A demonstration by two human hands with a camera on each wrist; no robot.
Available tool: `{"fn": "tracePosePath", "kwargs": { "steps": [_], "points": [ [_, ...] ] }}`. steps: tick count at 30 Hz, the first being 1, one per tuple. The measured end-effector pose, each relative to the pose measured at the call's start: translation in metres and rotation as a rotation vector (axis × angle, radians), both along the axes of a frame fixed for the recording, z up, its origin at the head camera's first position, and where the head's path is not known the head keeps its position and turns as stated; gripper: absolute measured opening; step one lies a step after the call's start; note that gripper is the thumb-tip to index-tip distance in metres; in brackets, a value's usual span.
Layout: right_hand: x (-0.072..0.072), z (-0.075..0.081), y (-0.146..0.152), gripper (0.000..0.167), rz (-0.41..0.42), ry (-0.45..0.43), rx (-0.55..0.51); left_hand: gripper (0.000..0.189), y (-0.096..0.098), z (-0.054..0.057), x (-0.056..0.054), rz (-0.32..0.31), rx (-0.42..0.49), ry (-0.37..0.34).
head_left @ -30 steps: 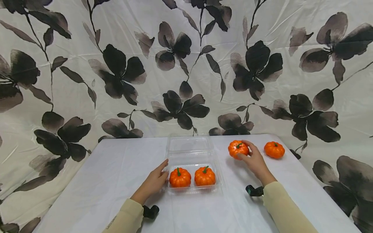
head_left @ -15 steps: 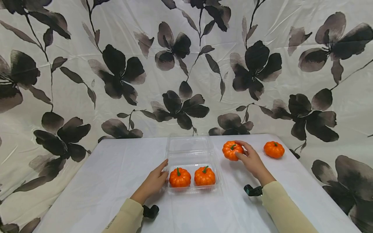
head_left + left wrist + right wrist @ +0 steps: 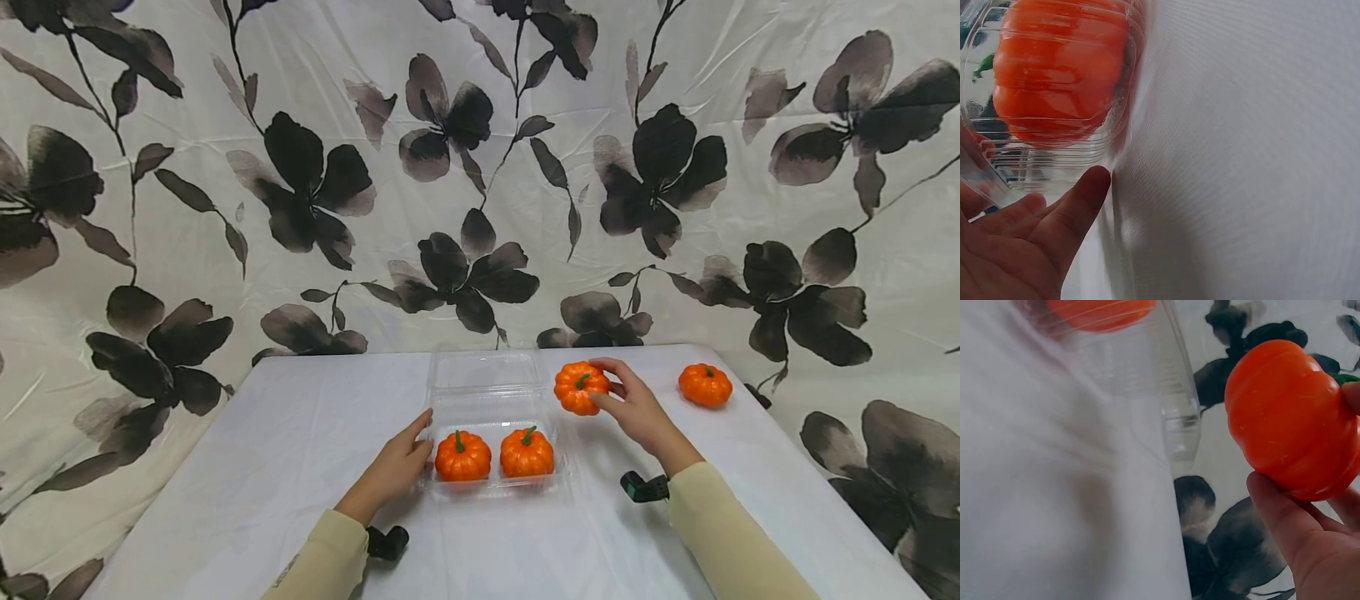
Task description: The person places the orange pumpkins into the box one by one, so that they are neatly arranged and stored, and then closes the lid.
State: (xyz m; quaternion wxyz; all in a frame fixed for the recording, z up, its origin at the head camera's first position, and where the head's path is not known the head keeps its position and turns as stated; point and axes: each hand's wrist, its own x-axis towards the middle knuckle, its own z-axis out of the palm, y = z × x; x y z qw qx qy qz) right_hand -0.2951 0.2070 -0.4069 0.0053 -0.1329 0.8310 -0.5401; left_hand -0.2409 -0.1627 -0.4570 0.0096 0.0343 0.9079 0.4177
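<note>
My right hand [image 3: 640, 417] grips a small orange pumpkin [image 3: 581, 388] with a green stem, held just above the table right of a clear plastic clamshell box [image 3: 491, 488]. In the right wrist view the thumb and fingers hold the same pumpkin [image 3: 1291, 422] by its sides. Two more pumpkins, a left one [image 3: 463, 457] and a right one [image 3: 527, 452], sit side by side in the box's front half. My left hand [image 3: 393, 468] rests at the box's left side, fingers fairly straight; the left wrist view shows its fingertips [image 3: 1094, 181] beside the ribbed plastic wall.
Another orange pumpkin [image 3: 705, 386] lies at the table's far right. The box's lid [image 3: 487, 372] is folded back toward the rear edge. A white cloth covers the table [image 3: 285, 450], and a floral curtain [image 3: 555, 208] hangs behind it.
My right hand has carried its pumpkin leftward, closer to the box. The left hand, the box and the other pumpkins stay where they were.
</note>
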Motion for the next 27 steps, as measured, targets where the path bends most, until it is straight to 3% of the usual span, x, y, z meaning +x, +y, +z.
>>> {"fn": "tracePosePath", "kwargs": {
  "steps": [21, 27],
  "points": [
    [-0.001, 0.011, -0.019, 0.047, 0.081, 0.017, 0.103, 0.057, 0.000, 0.000, 0.000, 0.007, -0.010, -0.001],
    [-0.002, 0.012, -0.022, 0.046, 0.140, 0.048, 0.141, 0.058, 0.000, -0.001, 0.000, 0.009, -0.003, -0.002]
  ]
}}
